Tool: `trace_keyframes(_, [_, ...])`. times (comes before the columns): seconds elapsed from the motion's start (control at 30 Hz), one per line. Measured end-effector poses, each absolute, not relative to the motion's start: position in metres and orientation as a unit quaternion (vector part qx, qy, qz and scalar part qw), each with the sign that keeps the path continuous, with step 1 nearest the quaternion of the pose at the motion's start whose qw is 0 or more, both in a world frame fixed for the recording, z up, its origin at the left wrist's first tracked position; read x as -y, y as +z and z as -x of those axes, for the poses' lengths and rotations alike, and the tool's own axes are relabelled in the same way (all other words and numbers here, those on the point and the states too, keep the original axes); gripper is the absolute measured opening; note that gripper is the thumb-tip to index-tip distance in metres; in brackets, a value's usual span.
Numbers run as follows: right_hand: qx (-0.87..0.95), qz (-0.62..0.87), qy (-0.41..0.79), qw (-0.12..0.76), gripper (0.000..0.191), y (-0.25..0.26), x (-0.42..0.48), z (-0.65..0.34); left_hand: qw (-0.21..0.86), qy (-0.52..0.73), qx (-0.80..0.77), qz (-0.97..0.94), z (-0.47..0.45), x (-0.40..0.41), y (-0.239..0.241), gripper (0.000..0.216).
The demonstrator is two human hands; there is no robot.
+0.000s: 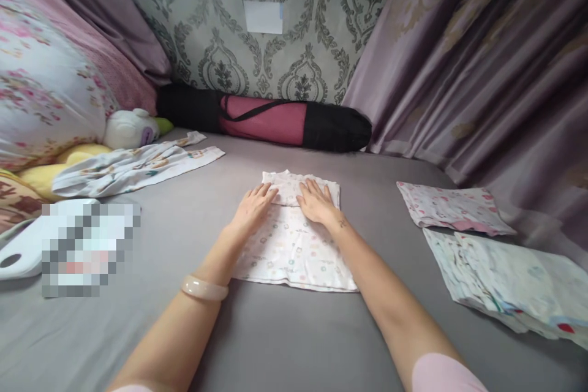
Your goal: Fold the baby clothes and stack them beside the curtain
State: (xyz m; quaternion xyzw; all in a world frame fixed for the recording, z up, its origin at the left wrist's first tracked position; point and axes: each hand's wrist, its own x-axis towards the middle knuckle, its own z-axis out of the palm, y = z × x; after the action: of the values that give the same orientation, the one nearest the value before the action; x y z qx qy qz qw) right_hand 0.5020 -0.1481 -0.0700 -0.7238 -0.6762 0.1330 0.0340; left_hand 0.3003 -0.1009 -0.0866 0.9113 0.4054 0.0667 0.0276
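A white printed garment [294, 251] lies on the grey bed sheet in front of me, its far part folded over toward me. My left hand [255, 205] rests flat on the left side of the fold, fingers stretched out. On the right side of the same fold, my right hand [316, 199] lies flat with its fingers apart. Both palms press down on the cloth and neither grips it. The underside of the garment is hidden.
Folded cloths, one pink-patterned [452, 205] and a pale stack [514, 282], lie at the right. Spread pants [138, 165], a plush toy [131, 128] and a white board [27, 251] are at the left. A black-and-red long bag [264, 119] lies along the wall.
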Motion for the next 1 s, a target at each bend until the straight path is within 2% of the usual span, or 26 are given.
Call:
trace_keyframes(0.17, [0.715,0.686,0.124,0.053,0.063,-0.082,0.134,-0.474,0.039,0.086,-0.383,-0.919,-0.298,0.100,-0.086,0.049])
trace_keyframes(0.43, [0.731,0.667,0.136,0.041,0.063,-0.086,0.108,-0.446,0.049,0.028,-0.468,-0.882,-0.300,0.102,-0.089,0.055])
trace_keyframes(0.7, [0.744,0.654,0.134,0.028,0.059,-0.082,0.082,-0.423,0.073,-0.053,-0.549,-0.831,-0.294,0.108,-0.071,0.053])
trace_keyframes(1.0, [0.737,0.666,0.104,0.053,0.062,-0.095,0.050,-0.400,0.115,-0.075,-0.538,-0.831,-0.282,0.107,-0.056,0.054])
